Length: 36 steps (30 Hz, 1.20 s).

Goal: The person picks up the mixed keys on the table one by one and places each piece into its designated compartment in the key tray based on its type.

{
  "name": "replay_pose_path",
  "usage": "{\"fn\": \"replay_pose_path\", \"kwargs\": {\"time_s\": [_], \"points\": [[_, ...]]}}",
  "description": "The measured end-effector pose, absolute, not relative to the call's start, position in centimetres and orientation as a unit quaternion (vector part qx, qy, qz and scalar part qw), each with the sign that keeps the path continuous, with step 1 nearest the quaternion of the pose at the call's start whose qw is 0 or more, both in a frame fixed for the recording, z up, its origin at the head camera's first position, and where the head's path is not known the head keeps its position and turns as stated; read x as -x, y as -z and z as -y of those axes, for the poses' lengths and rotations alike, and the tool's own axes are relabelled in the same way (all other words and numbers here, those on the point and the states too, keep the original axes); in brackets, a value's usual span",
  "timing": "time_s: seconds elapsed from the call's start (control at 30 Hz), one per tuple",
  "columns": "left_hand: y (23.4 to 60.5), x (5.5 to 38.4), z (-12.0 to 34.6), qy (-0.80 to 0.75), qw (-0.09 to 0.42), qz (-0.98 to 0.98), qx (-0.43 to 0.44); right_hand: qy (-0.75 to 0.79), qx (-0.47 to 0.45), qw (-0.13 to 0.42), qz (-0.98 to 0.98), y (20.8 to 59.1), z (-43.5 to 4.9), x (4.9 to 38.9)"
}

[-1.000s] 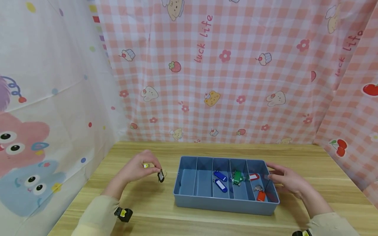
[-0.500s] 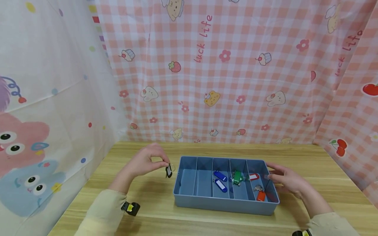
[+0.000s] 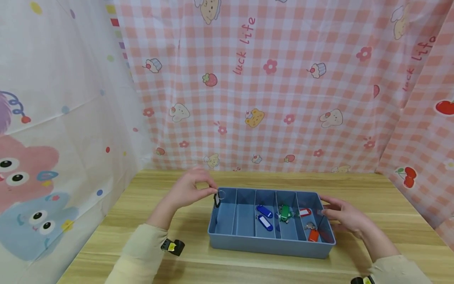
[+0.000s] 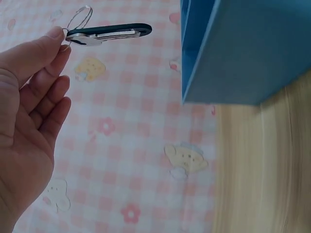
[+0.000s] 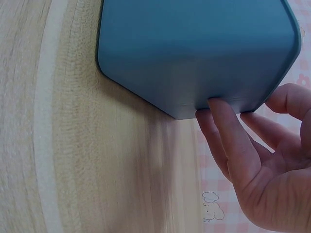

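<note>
My left hand (image 3: pixel 189 191) pinches the split ring of a black key tag (image 3: pixel 217 200) between thumb and fingertips. The tag hangs over the left rim of a blue-grey divided box (image 3: pixel 269 246). In the left wrist view a silver key (image 4: pixel 99 38) lies along the tag, and the other fingers are loosely curled. At the box's right end my right hand (image 3: pixel 345 219) holds the wall, thumb over the rim and fingers against the outside. Blue key tags (image 3: pixel 265 223) lie in the middle compartment, green ones (image 3: pixel 284 213) right of it, red ones (image 3: pixel 313 236) at the right end.
The box stands on a wooden table (image 3: pixel 191 252). Behind it hangs a pink checked cloth (image 3: pixel 227 98), with a white patterned cloth (image 3: pixel 81 130) at the left. The two left compartments show bare floors. A black strap device (image 3: pixel 172 247) sits on my left wrist.
My left hand has carried the black key tag rightward and up, from beside the box to over its left rim. My right hand and the box have stayed put.
</note>
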<state>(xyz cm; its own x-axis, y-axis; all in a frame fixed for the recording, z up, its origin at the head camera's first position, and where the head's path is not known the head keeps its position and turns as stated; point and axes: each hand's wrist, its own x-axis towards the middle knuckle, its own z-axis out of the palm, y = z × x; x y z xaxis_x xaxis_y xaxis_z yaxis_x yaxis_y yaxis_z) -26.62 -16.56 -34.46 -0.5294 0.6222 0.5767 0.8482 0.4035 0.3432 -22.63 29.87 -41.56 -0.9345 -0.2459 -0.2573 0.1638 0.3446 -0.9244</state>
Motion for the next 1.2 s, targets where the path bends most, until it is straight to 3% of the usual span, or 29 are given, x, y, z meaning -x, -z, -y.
{"fn": "replay_pose_path", "kwargs": {"time_s": [1.2], "points": [[35.3, 27.3, 10.1, 0.293, 0.126, 0.803, 0.503, 0.572, 0.030, 0.174, -0.801, 41.4, -29.7, 22.4]]}}
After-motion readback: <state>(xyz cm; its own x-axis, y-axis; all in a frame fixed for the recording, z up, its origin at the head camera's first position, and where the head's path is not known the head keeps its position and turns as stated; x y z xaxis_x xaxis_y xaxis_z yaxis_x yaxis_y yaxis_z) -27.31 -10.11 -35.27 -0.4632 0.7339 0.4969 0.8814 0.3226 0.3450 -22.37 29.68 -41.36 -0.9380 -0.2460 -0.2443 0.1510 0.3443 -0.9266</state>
